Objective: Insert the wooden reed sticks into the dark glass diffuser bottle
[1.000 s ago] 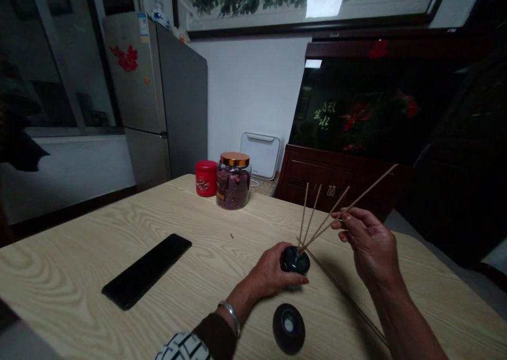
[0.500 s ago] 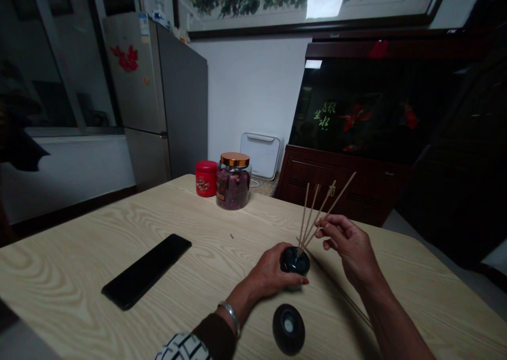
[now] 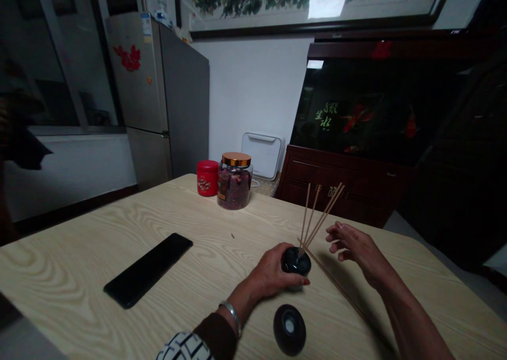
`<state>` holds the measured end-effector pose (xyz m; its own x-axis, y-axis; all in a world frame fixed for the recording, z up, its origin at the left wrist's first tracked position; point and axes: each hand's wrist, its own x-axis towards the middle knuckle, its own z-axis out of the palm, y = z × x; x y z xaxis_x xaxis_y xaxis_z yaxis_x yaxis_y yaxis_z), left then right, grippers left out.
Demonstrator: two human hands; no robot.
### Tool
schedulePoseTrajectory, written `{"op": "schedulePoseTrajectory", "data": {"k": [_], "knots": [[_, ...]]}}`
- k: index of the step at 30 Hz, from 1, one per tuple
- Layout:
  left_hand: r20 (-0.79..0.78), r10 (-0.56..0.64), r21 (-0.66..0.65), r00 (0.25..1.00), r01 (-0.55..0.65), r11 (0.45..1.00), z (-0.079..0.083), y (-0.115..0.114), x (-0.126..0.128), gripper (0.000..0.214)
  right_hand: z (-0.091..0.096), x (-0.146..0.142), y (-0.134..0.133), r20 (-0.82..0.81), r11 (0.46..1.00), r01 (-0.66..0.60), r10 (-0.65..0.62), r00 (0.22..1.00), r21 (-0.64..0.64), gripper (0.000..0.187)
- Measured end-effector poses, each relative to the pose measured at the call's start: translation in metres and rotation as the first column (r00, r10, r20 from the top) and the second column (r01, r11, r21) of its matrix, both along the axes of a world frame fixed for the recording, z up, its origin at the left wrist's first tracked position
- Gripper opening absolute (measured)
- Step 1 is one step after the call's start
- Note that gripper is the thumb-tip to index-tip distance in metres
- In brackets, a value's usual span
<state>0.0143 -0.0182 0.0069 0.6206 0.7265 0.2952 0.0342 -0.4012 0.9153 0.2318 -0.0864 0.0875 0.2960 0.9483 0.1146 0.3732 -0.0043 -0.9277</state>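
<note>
Left hand (image 3: 273,271) cupped round glossy, squat bottle (image 3: 296,263), right hand (image 3: 358,248) loosely spread near slender wooden sticks (image 3: 322,217)

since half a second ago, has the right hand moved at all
Yes, the right hand has drawn back a little to the right, judged against the black bottle, which has kept its place.

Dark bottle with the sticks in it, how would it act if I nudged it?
The bottle looks squat, so it would probably slide before tipping. Its glossy surface suggests it may be slippery. The long, thin sticks stand loosely fanned, so they might shift.
</note>
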Motion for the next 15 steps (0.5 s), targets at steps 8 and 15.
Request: {"op": "schedulePoseTrajectory", "data": {"k": [8, 15], "knots": [[0.010, -0.005, -0.013, 1.000, 0.005, 1.000, -0.007, 0.003, 0.003, 0.071, -0.045, 0.023, 0.002, 0.804, 0.896, 0.199, 0.235, 0.546, -0.398, 0.009], [0.013, -0.013, -0.011, 1.000, 0.014, 1.000, -0.003, 0.002, 0.001, 0.065, -0.058, 0.020, 0.007, 0.792, 0.893, 0.160, 0.276, 0.545, -0.421, 0.012]]}}
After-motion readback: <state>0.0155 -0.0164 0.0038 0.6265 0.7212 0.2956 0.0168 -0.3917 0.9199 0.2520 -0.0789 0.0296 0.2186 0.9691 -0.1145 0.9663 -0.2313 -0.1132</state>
